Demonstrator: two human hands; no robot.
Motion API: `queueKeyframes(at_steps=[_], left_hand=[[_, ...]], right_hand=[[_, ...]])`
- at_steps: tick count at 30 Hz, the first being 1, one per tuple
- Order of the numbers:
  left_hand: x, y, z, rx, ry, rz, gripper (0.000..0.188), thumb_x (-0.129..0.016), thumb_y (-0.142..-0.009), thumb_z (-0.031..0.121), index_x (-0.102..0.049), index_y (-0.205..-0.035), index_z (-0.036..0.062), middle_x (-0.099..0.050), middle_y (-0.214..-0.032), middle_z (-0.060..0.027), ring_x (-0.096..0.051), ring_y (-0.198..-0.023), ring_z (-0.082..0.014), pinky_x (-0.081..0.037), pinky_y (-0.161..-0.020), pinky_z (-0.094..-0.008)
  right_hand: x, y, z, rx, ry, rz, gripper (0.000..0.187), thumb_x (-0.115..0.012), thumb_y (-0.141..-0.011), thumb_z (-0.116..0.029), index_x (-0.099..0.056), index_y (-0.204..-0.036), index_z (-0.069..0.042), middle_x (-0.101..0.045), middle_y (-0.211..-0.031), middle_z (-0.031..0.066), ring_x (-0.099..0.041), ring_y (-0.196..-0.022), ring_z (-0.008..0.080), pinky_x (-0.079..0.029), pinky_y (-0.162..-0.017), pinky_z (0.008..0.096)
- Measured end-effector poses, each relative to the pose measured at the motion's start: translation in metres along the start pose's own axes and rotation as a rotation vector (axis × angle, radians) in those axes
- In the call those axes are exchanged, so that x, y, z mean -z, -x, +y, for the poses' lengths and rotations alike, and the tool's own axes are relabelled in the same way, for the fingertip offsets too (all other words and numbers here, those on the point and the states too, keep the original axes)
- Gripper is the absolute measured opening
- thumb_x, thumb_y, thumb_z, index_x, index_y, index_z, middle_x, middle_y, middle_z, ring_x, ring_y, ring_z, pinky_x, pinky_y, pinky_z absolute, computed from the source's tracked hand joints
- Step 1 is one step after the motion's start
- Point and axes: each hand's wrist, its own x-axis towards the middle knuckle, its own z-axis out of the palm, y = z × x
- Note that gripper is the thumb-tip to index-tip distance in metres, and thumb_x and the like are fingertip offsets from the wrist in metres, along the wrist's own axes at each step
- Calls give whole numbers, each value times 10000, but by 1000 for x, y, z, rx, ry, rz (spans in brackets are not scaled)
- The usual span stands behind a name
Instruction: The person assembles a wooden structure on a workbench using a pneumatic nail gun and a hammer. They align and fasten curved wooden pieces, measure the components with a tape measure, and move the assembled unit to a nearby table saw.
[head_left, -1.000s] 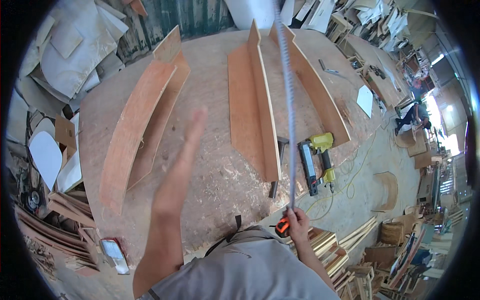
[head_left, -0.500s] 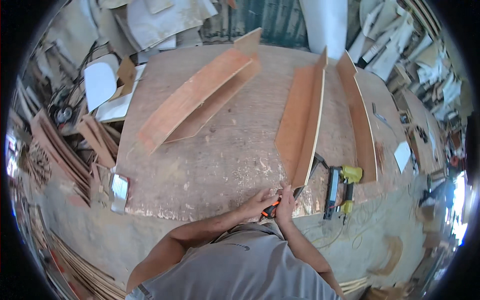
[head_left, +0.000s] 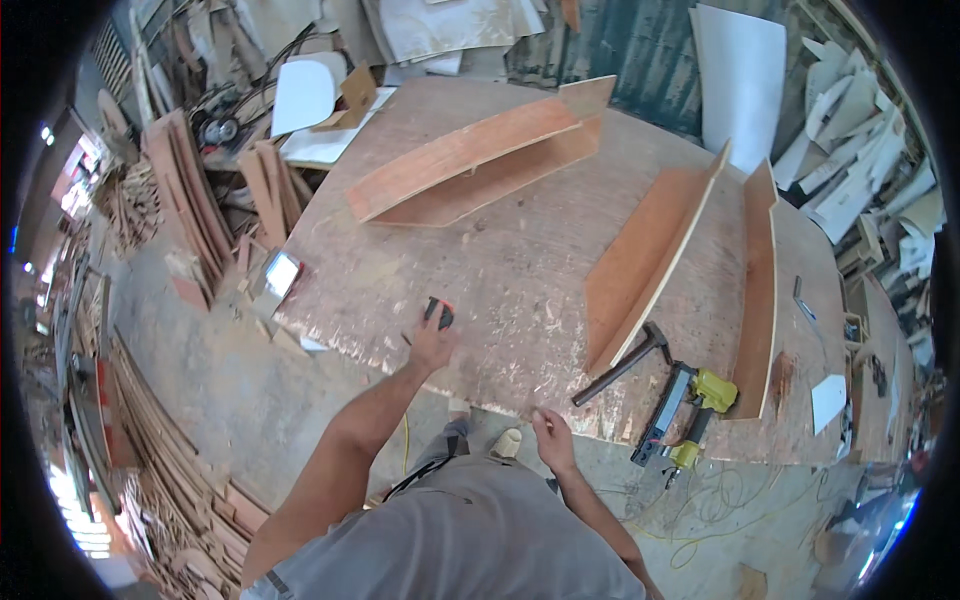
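Observation:
My left hand [head_left: 431, 347] reaches onto the big plywood work table [head_left: 500, 270], and its fingertips grip a small black and red tape measure [head_left: 439, 311] lying near the table's front edge. My right hand [head_left: 552, 436] is lower and to the right, at the front edge of the table. Its fingers are curled together and I see nothing in them. A black hammer [head_left: 622, 364] lies on the table just right of that hand. Beyond the hammer sits a yellow nail gun [head_left: 688, 414].
Three long L-shaped plywood assemblies stand on the table: one at the far left [head_left: 470, 160], two at the right [head_left: 650, 260] [head_left: 760, 290]. A small flat screen-like object [head_left: 279, 274] lies at the table's left corner. Stacked boards [head_left: 190, 200] and scrap crowd the floor at left; yellow cable [head_left: 740, 510] trails at right.
The extended tape from a second ago has been drawn in. Both hands met at the table edge, then my left hand carried the tape measure left onto the table. My view has turned left.

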Motion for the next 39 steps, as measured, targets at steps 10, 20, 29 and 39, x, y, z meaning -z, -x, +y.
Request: queueKeyframes(at_steps=[10,20,29,39], left_hand=[[34,75,-38,366,369,-539,559,-697,-851,366,-568,-1273,22,-691,-999,-143,-665,-874,-263,-530,-804,-369],[373,44,153,-505,1464,-561,330,-669,-922,321,-674,-1004,1,-650,-925,-85,-616,-826,-233,-481,-740,-363],[472,90,118,-647,2209,-574,205,-663,-928,159,-651,-923,-46,-623,-851,-99,-576,-723,-205,-453,-625,-325],[474,48,56,-1004,1776,-674,292,-633,-940,287,-658,-869,4,-631,-852,-148,-592,-747,-339,-460,-661,-437]], right_hand=[[27,41,50,-89,310,-188,441,-650,-913,-384,-658,-1098,16,-695,-955,141,-667,-853,197,-528,-759,320],[-110,-29,-49,225,505,-435,351,-667,-899,-350,-681,-1001,-15,-695,-859,138,-659,-773,196,-515,-717,327],[-316,-2,-108,403,482,-698,301,-663,-882,-300,-658,-1015,-30,-654,-802,135,-645,-803,221,-512,-726,345],[-279,-136,-92,302,639,182,536,-717,-782,-416,-587,-1082,9,-633,-1052,237,-590,-1053,398,-481,-875,477]])
